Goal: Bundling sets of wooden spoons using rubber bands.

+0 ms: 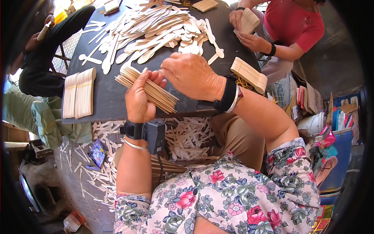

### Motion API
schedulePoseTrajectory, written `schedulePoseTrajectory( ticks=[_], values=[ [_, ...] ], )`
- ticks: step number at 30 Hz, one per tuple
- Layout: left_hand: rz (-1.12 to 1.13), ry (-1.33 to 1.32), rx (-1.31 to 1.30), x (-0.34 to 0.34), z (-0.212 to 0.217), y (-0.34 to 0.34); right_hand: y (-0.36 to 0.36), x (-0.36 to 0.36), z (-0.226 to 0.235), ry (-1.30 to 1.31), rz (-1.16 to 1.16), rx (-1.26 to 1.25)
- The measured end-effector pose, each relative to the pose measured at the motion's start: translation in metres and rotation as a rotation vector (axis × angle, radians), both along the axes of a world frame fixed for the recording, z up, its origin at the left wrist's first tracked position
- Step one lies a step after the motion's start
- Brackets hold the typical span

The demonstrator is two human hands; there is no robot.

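My left hand (pixel 139 99) is wrapped round a bundle of wooden spoons (pixel 159 95), seen edge-on as thin sticks and held over the table's near edge. Curled and closed, my right hand (pixel 194 76) meets the left fingertips just above the bundle; whatever it pinches is hidden. Beyond both hands a big loose heap of flat wooden spoons (pixel 156 33) covers the middle of the dark table (pixel 113 103). Neatly stacked spoon bundles (pixel 79 93) lie at the left edge. Another banded bundle (pixel 249 74) lies by my right wrist, over some yellow rubber bands (pixel 242 82).
Across the table at right, a person in a red top holds a spoon bundle (pixel 248 21). At left sits another person in dark clothes (pixel 43 74). Spoons (pixel 191 136) litter the floor beneath the table. A white bucket (pixel 311 124) and a blue bin (pixel 339 156) stand at my right.
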State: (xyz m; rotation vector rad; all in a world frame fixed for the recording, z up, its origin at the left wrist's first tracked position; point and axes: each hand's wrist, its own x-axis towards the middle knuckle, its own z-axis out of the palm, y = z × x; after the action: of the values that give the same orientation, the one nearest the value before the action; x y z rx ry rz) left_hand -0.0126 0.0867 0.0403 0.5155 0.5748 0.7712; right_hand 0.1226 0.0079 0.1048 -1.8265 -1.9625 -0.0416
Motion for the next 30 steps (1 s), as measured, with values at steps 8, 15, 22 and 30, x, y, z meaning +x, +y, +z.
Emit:
schedulePoseTrajectory(
  ticks=[8,15,22,30],
  values=[
    [0.085,0.024,-0.07,-0.006,-0.004,0.008,0.08,0.053,-0.025,-0.287,-0.235,-0.229],
    [0.075,0.007,-0.107,-0.007,0.001,0.008,0.094,0.065,-0.058,-0.508,-0.211,-0.108],
    [0.032,0.034,-0.1,-0.008,0.001,0.005,0.065,0.062,-0.04,-0.378,-0.223,-0.139],
    [0.023,0.092,-0.042,-0.006,0.004,0.003,0.017,0.032,-0.028,0.91,-0.102,-0.27]
  ],
)
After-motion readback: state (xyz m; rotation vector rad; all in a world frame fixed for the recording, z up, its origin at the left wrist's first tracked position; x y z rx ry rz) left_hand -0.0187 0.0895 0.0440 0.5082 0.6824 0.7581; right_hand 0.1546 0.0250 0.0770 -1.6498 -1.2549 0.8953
